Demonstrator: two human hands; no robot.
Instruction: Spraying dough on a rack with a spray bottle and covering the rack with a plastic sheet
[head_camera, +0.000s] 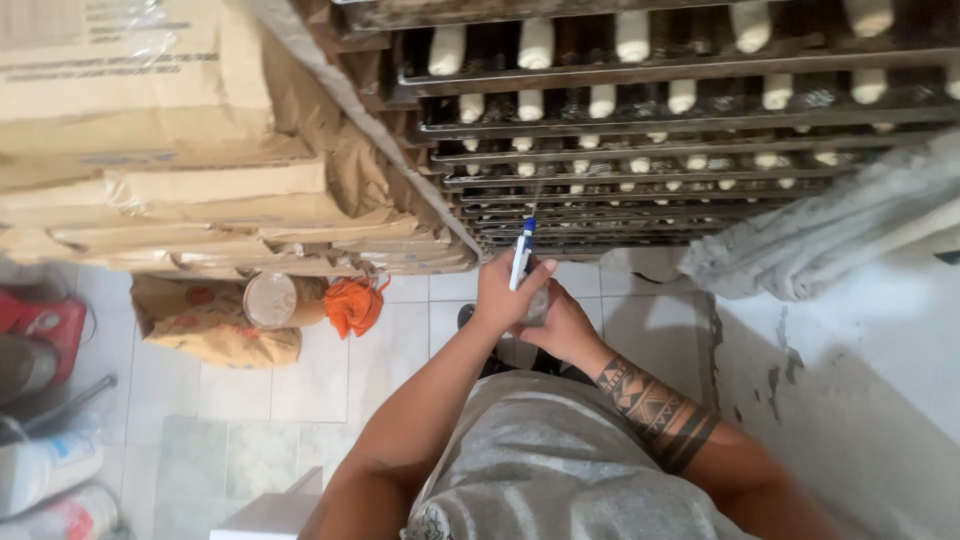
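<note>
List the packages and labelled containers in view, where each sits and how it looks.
Paper sacks: stacked upper left, flat, tan, some film-wrapped.
Bag: on the floor below the sacks, brown with red marks, crumpled.
Bottles: lower left, white plastic, lying down.
Spray bottle: in the hands, white with blue tip.

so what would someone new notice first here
First, the two hands meeting at centre: the left hand grips a spray bottle's white and blue trigger head, and the right hand cups the bottle from below. Just above them stands a tall rack of dark trays lined with pale dough pieces. Stacked brown paper sacks fill the upper left.
</note>
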